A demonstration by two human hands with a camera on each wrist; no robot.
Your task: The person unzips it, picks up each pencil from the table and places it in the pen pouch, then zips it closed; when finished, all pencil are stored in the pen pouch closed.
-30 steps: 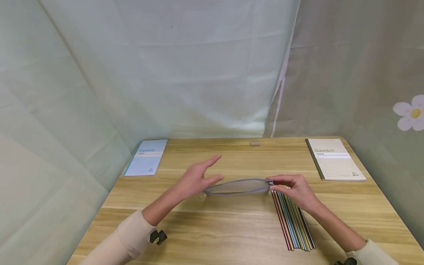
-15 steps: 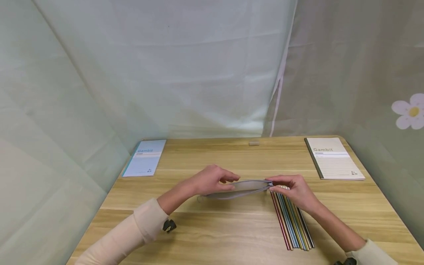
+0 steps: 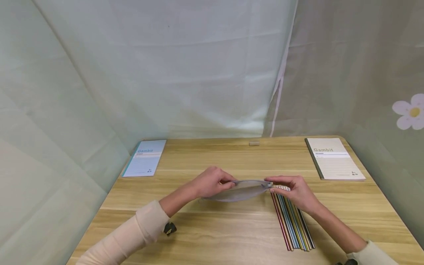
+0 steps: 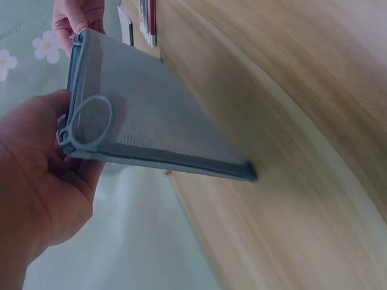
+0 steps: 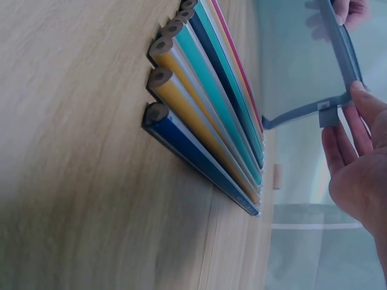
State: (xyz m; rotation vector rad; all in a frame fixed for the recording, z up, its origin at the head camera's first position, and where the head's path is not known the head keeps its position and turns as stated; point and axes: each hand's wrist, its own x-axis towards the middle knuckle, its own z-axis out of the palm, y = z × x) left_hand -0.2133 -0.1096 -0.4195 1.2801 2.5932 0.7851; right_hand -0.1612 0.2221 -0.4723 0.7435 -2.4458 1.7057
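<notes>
We're pinching the mesh pouch (image 3: 243,192) from both ends over the wood table (image 3: 212,232), so it's sitting roughly mid-table between our hands. Our left hand (image 3: 212,183) is coming in at the pouch's 9 o'clock, thumb and curled fingers grasping its top edge, with a round loop (image 4: 92,124) dangling right there. Our right hand (image 3: 295,189) is over at 3 o'clock, fingertips grasping the corner by a little grey tab (image 5: 328,116). We can't really tell if the bottom's touching the table. Around the pouch, a row of colored pencils (image 3: 294,226) is lying at 4 o'clock, a blue notebook (image 3: 144,159) is resting near 10, and a cream notebook (image 3: 334,160) is resting near 2.
</notes>
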